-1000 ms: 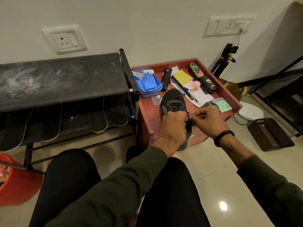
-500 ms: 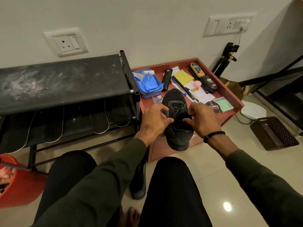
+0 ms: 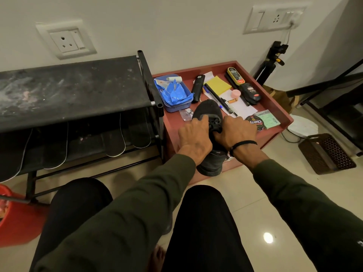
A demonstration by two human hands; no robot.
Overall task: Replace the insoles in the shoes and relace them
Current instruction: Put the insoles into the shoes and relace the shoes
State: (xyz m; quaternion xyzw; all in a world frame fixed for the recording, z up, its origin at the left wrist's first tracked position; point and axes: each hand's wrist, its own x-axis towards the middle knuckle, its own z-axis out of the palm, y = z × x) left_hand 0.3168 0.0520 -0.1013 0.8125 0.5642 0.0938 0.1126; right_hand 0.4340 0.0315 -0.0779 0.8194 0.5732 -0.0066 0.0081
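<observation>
- The black shoe (image 3: 208,112) lies toe-away on the red tabletop (image 3: 279,112), heel overhanging the near edge.
- It looks light, with a soft upper and a firmer sole; the sides beside the laces (image 3: 215,124) seem the best hold.
- The left hand (image 3: 194,137) and the right hand (image 3: 234,132) both pinch at the laces.
- Spare insoles (image 3: 115,142) hang under the dusty rack (image 3: 68,91); glossy tiled floor (image 3: 245,195) below.

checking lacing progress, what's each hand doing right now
Left hand: closed on the black shoe.
Right hand: closed, pinching the laces of that shoe.
</observation>
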